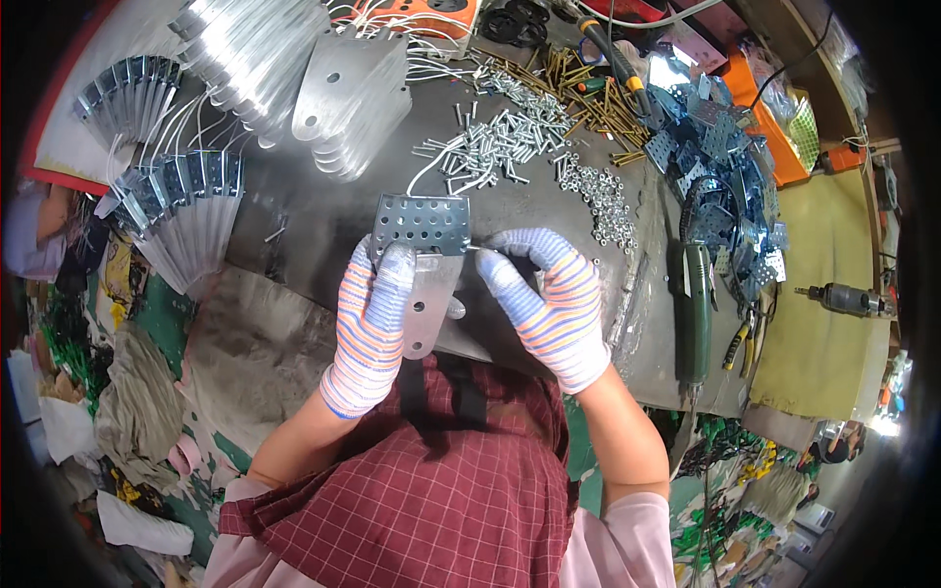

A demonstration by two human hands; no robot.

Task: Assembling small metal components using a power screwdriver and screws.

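My left hand [365, 333], in a striped knit glove, grips a rounded metal plate [431, 294] with a dark perforated metal bracket [421, 221] across its top. A white cord [423, 176] loops up from the bracket's far side. At the bracket's right edge, my right hand [557, 306], gloved alike, pinches a thin screw [474, 247] between thumb and forefinger. The screw points into the bracket's side; how deep it sits I cannot tell. Both hands are above the near edge of the dark metal worktable [304, 230].
Beyond my hands lie loose silver screws [515, 132], nuts [603, 201] and brass-coloured bolts [588, 93]. Perforated brackets [720, 147] are heaped at right, near a green power tool [695, 314] and pliers [740, 338]. Metal plates [348, 93] and fanned bracketed plates [186, 211] stand at left.
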